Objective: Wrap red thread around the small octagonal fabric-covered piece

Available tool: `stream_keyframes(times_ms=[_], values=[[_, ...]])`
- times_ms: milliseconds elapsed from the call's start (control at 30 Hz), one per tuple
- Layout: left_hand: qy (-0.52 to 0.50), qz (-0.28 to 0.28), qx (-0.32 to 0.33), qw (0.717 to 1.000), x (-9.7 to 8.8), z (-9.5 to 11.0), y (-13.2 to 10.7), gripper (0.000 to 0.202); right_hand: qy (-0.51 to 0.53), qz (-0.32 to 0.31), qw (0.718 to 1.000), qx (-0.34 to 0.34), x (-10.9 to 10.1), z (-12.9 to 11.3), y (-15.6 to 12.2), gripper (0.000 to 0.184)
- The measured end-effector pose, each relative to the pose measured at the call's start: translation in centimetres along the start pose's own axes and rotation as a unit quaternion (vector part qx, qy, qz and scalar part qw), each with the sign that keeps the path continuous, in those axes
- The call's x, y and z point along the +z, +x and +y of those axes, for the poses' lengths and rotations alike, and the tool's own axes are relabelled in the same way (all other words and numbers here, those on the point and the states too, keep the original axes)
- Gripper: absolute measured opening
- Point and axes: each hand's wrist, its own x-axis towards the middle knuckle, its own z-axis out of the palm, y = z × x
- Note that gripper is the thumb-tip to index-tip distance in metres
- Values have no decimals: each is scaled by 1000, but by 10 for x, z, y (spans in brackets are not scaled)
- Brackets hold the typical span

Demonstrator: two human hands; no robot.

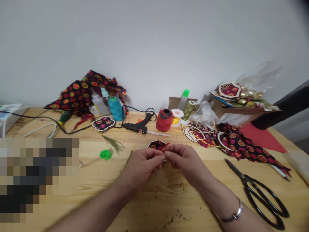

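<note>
My left hand [145,161] and my right hand [181,159] meet at the middle of the wooden table [154,199], fingers pinched together. Between them they hold a small fabric-covered piece [157,145] in black with red and orange dots, with a bit of red cord [166,147] at its edge. My right wrist wears a silver bracelet [235,214]. An olive green tassel [114,145] and a thin green strand lie just left of my left hand.
Black scissors [258,190] lie at the right. A glue gun [138,125], red cord spool [164,120], thread spools [115,108], a green cap [105,154], patterned fabric [236,145] with rings and a cardboard box [241,111] line the back. A blurred patch covers the left.
</note>
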Motion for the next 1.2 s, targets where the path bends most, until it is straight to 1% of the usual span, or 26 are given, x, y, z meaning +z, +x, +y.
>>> stream_keyframes(times_ms=[100, 200, 267, 400, 467, 533, 600, 667, 800, 900, 1067, 1200], values=[[8, 7, 0, 1000, 0, 1, 0, 20, -52, 19, 998, -13, -1, 2, 1, 13], [18, 10, 7, 1000, 0, 1, 1, 21, -126, 50, 990, -45, -1, 2, 1, 13], [25, 10, 9, 1000, -1, 1, 1, 21, -182, 64, 978, -78, -1, 2, -1, 13], [23, 11, 5, 1000, 0, 2, 0, 19, -280, 80, 946, -142, -1, 3, -4, 14], [16, 11, 4, 1000, 1, 3, 0, 20, -311, 82, 934, -156, -1, 4, -5, 15], [8, 10, 3, 1000, 1, 3, 0, 21, -323, 81, 929, -162, -1, 4, -5, 15], [1, 8, 2, 1000, 1, 3, 0, 21, -315, 72, 933, -160, -1, 3, -5, 15], [-4, 3, 0, 1000, 0, 3, 0, 21, -288, 59, 944, -151, -1, 2, -4, 15], [-17, 1, -3, 1000, 0, 3, -1, 20, -199, 38, 975, -93, 0, -1, -1, 15], [-20, 1, -4, 1000, 0, 5, -2, 19, -125, 27, 991, -49, 2, -3, -1, 15], [-25, 2, 3, 1000, -1, 5, -3, 20, -66, 3, 997, -36, 1, 0, 0, 19], [-27, 0, 10, 1000, -1, 3, -2, 18, -34, -2, 999, -34, -2, 3, 2, 26]])
